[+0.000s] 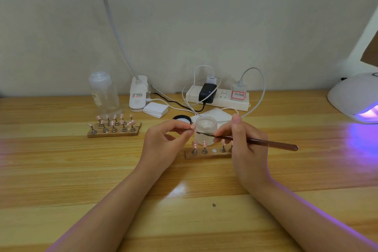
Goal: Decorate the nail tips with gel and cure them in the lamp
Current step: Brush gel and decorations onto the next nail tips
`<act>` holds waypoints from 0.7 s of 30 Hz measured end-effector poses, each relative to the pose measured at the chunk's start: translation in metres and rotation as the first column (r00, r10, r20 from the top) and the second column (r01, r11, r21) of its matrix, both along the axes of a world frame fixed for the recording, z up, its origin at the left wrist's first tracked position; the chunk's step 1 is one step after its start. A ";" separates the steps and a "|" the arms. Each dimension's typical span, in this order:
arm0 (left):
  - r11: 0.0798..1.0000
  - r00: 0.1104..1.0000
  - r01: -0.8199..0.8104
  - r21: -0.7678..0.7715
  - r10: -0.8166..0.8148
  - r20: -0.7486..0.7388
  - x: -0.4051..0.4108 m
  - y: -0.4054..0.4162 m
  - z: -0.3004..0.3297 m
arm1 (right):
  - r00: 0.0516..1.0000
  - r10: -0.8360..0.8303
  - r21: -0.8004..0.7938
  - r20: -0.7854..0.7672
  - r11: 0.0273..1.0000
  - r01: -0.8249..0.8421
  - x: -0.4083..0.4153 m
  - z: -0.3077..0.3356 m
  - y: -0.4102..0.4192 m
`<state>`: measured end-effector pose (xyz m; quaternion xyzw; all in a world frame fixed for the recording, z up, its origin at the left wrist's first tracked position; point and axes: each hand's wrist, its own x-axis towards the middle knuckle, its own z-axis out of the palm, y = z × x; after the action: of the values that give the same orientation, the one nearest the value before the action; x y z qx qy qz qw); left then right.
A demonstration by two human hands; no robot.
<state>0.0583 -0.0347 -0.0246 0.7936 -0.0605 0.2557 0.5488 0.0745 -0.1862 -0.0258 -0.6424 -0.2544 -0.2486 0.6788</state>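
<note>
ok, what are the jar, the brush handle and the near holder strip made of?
Jar: frosted translucent plastic or glass, its white contents showing dimly; which one is unclear. Brush handle: glossy brown, lacquered wood or plastic, with a highlight along it. Holder strip: matte brown, rough-edged, possibly wood or cork, carrying metal pegs.

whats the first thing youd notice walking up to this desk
The two hands mid-desk: the left hand pinches a pink nail tip on its metal stand, while the right hand holds a thin brown brush to it. At the far right, a white dome curing lamp glows purple.
</note>
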 end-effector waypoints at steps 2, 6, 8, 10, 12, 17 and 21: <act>1.000 1.000 0.011 0.000 -0.011 0.003 0.000 0.000 0.001 | 0.999 -0.024 -0.013 0.021 1.000 0.024 0.001 0.000 -0.001; 0.999 0.999 0.036 -0.006 -0.036 0.015 0.000 -0.001 0.001 | 0.997 -0.043 -0.099 0.060 0.994 0.049 0.002 0.000 -0.001; 0.999 0.999 0.045 -0.008 -0.045 0.026 0.000 -0.001 0.001 | 0.996 -0.042 -0.141 0.077 0.989 0.053 0.003 -0.001 0.000; 0.999 0.998 0.051 -0.002 -0.051 0.026 0.001 -0.001 0.000 | 0.996 -0.043 -0.179 0.084 0.982 0.058 0.004 -0.001 0.000; 0.999 0.999 0.049 0.006 -0.049 0.018 0.001 -0.001 0.000 | 0.995 -0.050 -0.201 0.082 0.977 0.066 0.005 -0.002 0.000; 0.999 0.999 0.040 -0.001 -0.040 0.017 0.002 -0.001 -0.001 | 0.997 -0.044 -0.170 0.065 0.984 0.054 0.003 -0.003 -0.001; 0.999 0.999 0.038 -0.007 -0.037 0.020 0.003 -0.002 -0.001 | 0.999 -0.020 -0.110 0.049 0.994 0.025 0.001 -0.002 -0.002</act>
<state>0.0616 -0.0364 -0.0255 0.7876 -0.0799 0.2536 0.5559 0.0758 -0.1879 -0.0282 -0.6758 -0.2768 -0.2572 0.6329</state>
